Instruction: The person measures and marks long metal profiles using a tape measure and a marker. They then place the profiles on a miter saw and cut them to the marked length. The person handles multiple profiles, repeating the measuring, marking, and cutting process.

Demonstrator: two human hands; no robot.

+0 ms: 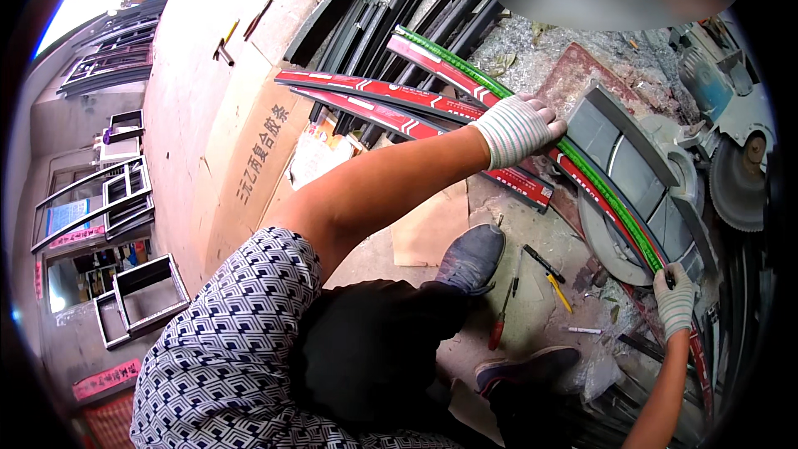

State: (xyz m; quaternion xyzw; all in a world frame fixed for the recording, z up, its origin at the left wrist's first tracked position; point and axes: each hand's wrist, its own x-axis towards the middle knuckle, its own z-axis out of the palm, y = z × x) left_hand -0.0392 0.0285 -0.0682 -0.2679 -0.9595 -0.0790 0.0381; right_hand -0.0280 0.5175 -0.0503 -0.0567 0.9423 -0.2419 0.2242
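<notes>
Across the saw bed point(619, 162), my gloved left hand point(519, 127) pressed and my right hand point(675, 299) gripped the long red-and-green strip point(582, 168), laid beside the blade point(738, 183) but apparently not yet cut, other strips point(366, 91) waiting.

two gloved hands point(519, 126), two shoes point(471, 258)

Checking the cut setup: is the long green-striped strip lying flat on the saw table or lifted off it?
Lying flat. The strip runs across the saw table, left hand pressing on it, right hand gripping its near end.
</notes>
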